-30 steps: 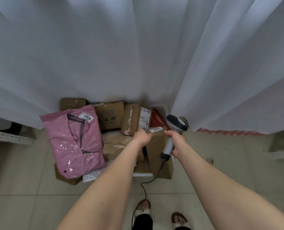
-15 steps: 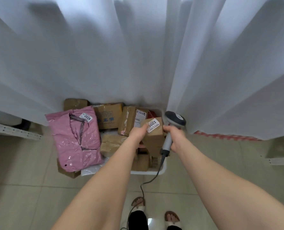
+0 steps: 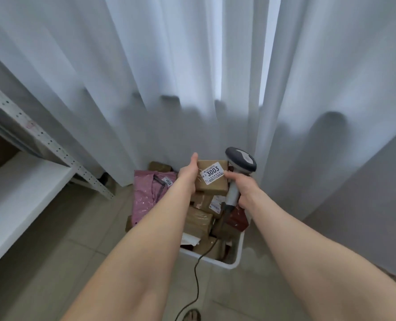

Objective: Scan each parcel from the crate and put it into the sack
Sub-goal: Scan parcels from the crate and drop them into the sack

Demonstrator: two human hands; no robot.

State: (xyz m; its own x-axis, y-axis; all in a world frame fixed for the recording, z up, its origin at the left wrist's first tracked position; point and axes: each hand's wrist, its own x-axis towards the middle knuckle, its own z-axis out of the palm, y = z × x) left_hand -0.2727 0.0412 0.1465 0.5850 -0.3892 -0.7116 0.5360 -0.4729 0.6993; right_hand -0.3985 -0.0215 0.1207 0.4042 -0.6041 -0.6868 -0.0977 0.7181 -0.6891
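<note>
Parcel (image 3: 213, 184), a small brown cardboard box, is held up above the crate (image 3: 236, 256), its white label (image 3: 212, 174) reading 3003 turned toward the camera. The left hand (image 3: 187, 174) grips the box by its left side, thumb pointing up along the edge. The right hand (image 3: 244, 189) is wrapped round the grey handle of a scanner (image 3: 241, 158), whose dark head stands just beside the box's upper right corner. One finger of that hand touches the label's right edge. A black cable (image 3: 195, 274) runs from the base of the handle down across the crate's rim to the floor (image 3: 53, 251). Below the hands, the white crate is stacked with more brown boxes (image 3: 199, 218) and a dark red packet (image 3: 238, 218). A pink plastic mailer (image 3: 149, 193) marked 2026 lies just to their left. White curtains (image 3: 146, 77) hang behind, a metal shelf (image 3: 41, 140) stands at left, and a sandalled foot (image 3: 192, 315) shows at the bottom edge.
</note>
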